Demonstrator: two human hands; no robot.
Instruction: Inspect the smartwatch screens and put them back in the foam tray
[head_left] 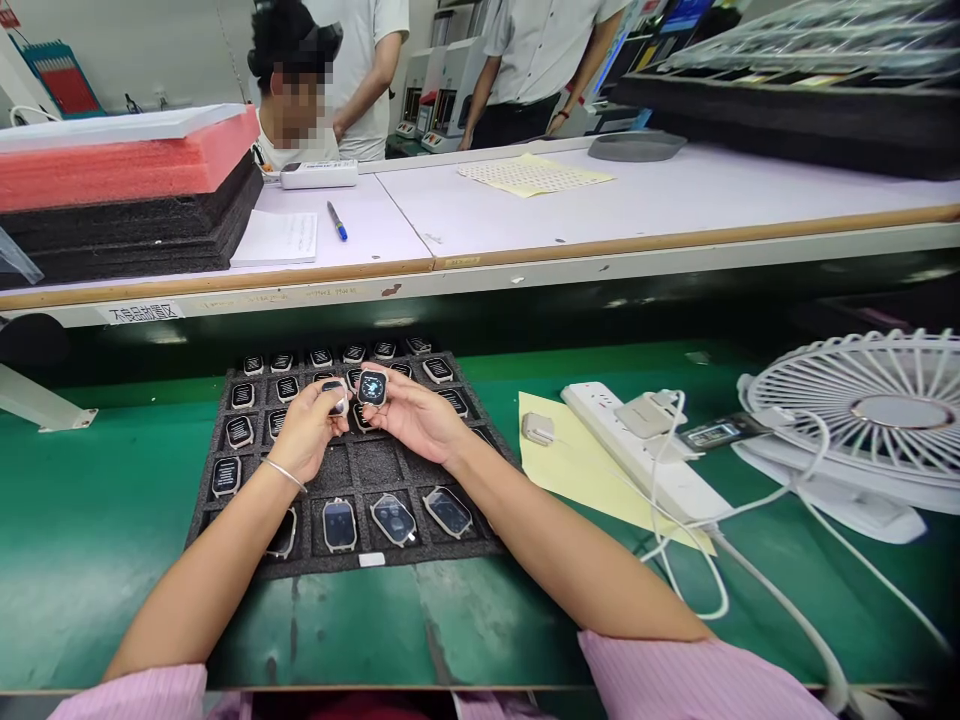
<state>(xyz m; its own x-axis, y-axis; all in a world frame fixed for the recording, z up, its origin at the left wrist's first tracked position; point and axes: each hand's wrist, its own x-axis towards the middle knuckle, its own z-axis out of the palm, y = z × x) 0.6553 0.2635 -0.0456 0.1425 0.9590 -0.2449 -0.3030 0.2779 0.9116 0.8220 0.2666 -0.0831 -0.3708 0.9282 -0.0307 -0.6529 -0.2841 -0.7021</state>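
Note:
My left hand [304,432], with a thin bangle at the wrist, pinches a smartwatch case [335,398] between thumb and fingers. Close beside it, my right hand [421,418] grips another smartwatch [372,388], whose screen is lit with a watch face. Both are held above a black foam tray [480,546] divided into square pockets. Strapless smartwatches lie in many pockets, those at the back and left showing lit text. In the front row, a dark-screened watch [340,525] sits among others like it. Several pockets just below my hands hold nothing; my hands hide part of the middle rows.
Right of the tray are a yellow sheet [577,468], a white power strip [641,450] with cables, and a white fan [870,410]. A raised shelf [540,225] spans the back, carrying foam stacks [127,215], a notepad [277,238] and a pen [337,220]. Several people are beyond it.

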